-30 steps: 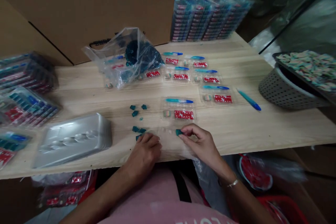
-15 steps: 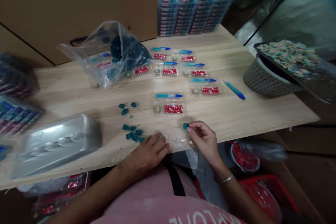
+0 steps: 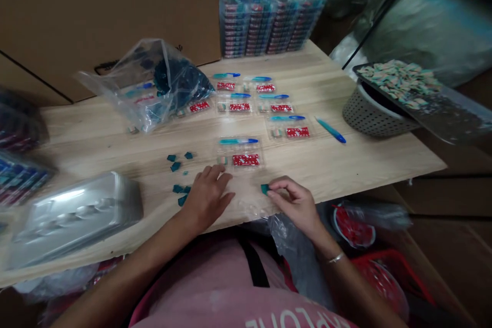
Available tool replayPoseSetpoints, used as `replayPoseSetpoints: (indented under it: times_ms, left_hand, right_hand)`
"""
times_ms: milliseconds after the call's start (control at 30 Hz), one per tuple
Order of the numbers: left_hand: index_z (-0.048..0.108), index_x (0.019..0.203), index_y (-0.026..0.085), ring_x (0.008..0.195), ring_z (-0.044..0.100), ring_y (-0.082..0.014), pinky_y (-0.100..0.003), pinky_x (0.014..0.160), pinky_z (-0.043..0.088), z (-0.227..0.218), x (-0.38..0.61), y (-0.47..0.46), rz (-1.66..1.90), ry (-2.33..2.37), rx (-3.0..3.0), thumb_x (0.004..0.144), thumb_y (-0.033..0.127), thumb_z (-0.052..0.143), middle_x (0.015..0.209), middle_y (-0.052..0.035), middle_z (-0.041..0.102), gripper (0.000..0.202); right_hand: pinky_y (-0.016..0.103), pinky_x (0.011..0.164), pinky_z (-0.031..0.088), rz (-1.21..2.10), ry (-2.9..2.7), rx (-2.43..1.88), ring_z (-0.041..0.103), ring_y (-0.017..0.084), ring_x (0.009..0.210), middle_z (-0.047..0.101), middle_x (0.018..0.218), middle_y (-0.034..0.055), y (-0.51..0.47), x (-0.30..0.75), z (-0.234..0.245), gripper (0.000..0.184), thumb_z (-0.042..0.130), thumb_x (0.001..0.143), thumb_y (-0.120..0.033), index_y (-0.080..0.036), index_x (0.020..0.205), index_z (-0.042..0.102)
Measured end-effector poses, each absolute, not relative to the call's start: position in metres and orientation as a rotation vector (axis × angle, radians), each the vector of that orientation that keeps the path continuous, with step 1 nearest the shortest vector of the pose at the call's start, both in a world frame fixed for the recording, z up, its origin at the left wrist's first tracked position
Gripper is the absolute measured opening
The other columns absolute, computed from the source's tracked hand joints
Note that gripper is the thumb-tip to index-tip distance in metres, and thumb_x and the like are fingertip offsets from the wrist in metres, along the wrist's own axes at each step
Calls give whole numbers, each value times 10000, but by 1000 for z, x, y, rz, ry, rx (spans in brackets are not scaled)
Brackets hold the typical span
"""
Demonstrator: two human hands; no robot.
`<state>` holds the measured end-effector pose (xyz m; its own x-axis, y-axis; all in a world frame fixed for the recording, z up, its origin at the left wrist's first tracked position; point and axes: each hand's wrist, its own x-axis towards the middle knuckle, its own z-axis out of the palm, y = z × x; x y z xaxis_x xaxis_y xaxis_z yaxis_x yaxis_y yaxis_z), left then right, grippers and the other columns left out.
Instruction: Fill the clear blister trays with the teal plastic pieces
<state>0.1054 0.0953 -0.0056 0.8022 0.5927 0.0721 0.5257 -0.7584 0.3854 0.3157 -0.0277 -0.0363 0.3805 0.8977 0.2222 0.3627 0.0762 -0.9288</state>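
Here, the right hand [image 3: 295,206] pinches a teal piece [image 3: 264,189] between fingertips.
The left hand [image 3: 207,197], fingers spread, sits near more teal pieces [image 3: 179,189] on the table [image 3: 115,133].

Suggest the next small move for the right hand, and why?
Probably set the teal piece down into the clear plastic tray: the right hand pinches the piece right beside that tray, whose hollows look unfilled.

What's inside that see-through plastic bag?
The clear plastic bag holds a heap of dark teal pieces; its crumpled folds hide how many there are.
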Motion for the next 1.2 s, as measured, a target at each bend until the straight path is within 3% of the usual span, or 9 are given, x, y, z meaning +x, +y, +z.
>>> replayPoseSetpoints:
  times_ms: [133,433,633,733,800,900,1000,1067,1200]
  left_hand:
    - [641,1006,164,1023,554,-303,-450,816,470,-14,76,68,143,636,2716,767,220,686,1145,-132,625,249]
    - [670,950,174,941,561,-286,-423,773,446,-32,76,58,236,718,2748,742,272,756,1086,-108,648,246]
    - [667,921,158,933,590,-291,-418,748,458,-31,75,48,276,747,2716,722,280,771,1046,-121,654,256]
    - [664,976,171,978,584,-290,-428,784,476,-28,68,54,389,719,2684,746,311,736,1128,-129,631,278]
    - [663,972,176,1003,581,-265,-414,831,483,-26,60,72,595,851,2615,811,284,646,1133,-123,623,195]
    - [665,844,165,924,602,-240,-391,852,490,-25,49,116,731,1388,2424,830,165,543,949,-102,642,123]
    - [654,735,149,834,617,-263,-408,815,505,-24,45,148,634,1645,2311,749,72,541,785,-98,626,137]
    - [649,723,149,833,624,-264,-403,799,512,-22,45,152,642,1648,2316,727,58,540,781,-100,630,143]
    - [655,897,157,798,648,-203,-334,715,534,-14,48,132,967,1425,1888,785,224,576,882,-78,669,152]
  right_hand:
    - [292,685,496,526,-1346,-1497,649,164,761,686,794,23,-29,299,-45,22,647,836,-228,-210,826,642]
    - [373,844,389,378,-1857,-1403,625,155,788,719,858,14,-29,277,-48,85,580,913,-196,-212,839,619]
    - [379,867,384,395,-1925,-1449,617,168,802,698,855,25,-32,276,-46,115,568,914,-191,-204,802,590]
    - [357,842,411,421,-1924,-1437,614,191,890,687,939,48,-20,280,-34,50,590,903,-234,-207,867,612]
    - [340,816,425,367,-1921,-1383,609,199,912,680,944,58,4,278,-23,76,566,916,-246,-202,899,627]
    - [341,801,423,242,-2067,-1355,605,205,864,673,868,66,63,258,-11,155,519,935,-216,-182,854,648]
    - [320,805,431,370,-2263,-1359,604,212,917,672,957,106,127,227,-7,115,561,869,-91,-141,884,664]
    - [302,788,441,481,-2305,-1346,617,204,904,681,939,112,152,212,-6,137,566,830,-34,-123,854,667]
    - [236,708,463,647,-2162,-1301,641,139,784,695,861,52,146,208,0,136,575,814,-49,-124,899,650]
